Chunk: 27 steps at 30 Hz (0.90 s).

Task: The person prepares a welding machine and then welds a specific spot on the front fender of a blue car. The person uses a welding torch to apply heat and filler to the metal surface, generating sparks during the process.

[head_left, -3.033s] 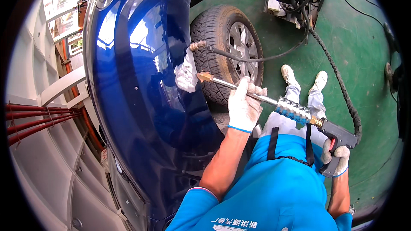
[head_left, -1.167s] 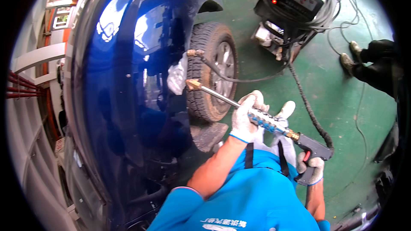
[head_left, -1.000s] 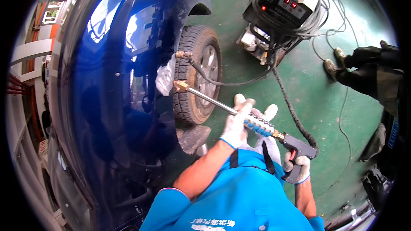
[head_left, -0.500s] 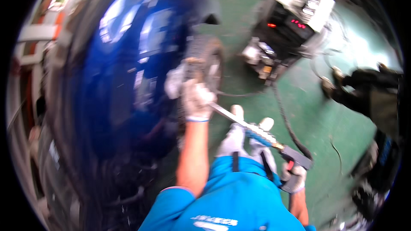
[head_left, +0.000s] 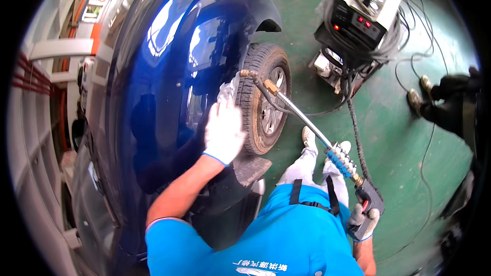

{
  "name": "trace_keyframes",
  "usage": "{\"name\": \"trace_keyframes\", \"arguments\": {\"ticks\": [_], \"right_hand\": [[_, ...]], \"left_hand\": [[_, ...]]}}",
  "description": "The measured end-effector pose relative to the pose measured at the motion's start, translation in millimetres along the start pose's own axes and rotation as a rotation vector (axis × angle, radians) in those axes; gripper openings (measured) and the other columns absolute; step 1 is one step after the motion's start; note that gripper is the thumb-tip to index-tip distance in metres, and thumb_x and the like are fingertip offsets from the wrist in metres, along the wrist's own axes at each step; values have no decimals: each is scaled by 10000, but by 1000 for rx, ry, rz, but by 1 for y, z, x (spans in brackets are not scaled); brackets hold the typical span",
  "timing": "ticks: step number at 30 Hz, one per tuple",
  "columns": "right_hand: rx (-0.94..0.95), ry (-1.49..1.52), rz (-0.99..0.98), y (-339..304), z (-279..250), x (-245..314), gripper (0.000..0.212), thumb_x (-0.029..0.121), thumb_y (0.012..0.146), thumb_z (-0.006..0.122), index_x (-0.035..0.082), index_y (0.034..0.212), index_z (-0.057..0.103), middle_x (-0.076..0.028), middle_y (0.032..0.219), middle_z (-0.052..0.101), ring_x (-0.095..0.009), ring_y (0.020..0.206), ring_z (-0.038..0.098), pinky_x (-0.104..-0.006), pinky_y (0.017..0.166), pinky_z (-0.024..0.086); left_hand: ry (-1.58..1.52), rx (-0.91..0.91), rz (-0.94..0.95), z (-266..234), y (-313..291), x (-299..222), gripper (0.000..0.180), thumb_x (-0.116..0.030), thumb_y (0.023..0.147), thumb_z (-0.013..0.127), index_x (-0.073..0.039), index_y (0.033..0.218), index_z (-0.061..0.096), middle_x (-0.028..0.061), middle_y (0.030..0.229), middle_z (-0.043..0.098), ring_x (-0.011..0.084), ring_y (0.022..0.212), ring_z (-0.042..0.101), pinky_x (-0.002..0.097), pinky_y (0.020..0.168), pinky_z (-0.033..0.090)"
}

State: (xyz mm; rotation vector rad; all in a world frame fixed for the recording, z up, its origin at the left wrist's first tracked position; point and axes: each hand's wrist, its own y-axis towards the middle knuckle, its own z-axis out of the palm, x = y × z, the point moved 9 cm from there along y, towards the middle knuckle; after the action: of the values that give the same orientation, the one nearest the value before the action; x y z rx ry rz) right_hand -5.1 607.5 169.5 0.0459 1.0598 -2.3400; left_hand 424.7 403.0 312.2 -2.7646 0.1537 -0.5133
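A blue car's fender fills the left side, with a bare whitish patch at its wheel-arch edge. My left hand, in a white glove, lies against the fender just below that patch, slightly blurred, its fingers stretched out and holding nothing. My right hand, also gloved, is wrapped round the grip of a grey dent-puller gun with a red trigger. Its long metal rod, with a blue-and-silver ribbed section, slants up left past the tire. Near the patch is the coppery tip; contact I cannot tell.
A white-and-black machine with red lit digits stands on the green floor, cables coiled about it. A thick hose runs from it to the gun. At the right stands another person in dark trousers.
My left hand has come off the rod's front end and moved down to the fender, its fingers now straightened. The right hand still grips the gun; the whole view has shifted.
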Motion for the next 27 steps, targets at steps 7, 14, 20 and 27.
{"name": "trace_keyframes", "arguments": {"ticks": [7, 14, 20, 27], "right_hand": [[148, 106, -4, 10, -11, -4, 833, 214, 760, 619, 69, 1528, 331, -140, 816, 593, -203, 615, 517, -350, 587, 439], [162, 4, -95, 8, -27, -6, 658, 215, 756, 668, -114, 1298, 493, -218, 750, 583, -285, 603, 561, -390, 560, 483], [232, -224, 191, 14, -15, -14, 511, 186, 707, 708, -211, 1005, 584, -253, 746, 636, -329, 606, 626, -403, 599, 544], [156, -383, 8, 15, 24, -13, 507, 181, 668, 746, -182, 986, 591, -210, 675, 616, -281, 551, 603, -374, 537, 522]], "left_hand": [[215, -113, 228, -34, 53, 16, 733, -344, 781, 708, 24, 1384, 511, 193, 1471, 478, 330, 1405, 390, 520, 1168, 253], [166, 760, 102, 31, 3, -59, 592, -340, 853, 637, 11, 1321, 543, 241, 1208, 620, 343, 1167, 584, 474, 1097, 363], [-2661, 136, -850, 81, 7, -137, 222, -287, 987, 583, -78, 917, 615, 49, 785, 648, 240, 796, 648, 400, 862, 524], [-2875, 33, -816, 79, 26, -127, 209, -265, 1033, 534, -96, 922, 585, -68, 533, 232, 93, 430, 251, 282, 519, 355]]}}
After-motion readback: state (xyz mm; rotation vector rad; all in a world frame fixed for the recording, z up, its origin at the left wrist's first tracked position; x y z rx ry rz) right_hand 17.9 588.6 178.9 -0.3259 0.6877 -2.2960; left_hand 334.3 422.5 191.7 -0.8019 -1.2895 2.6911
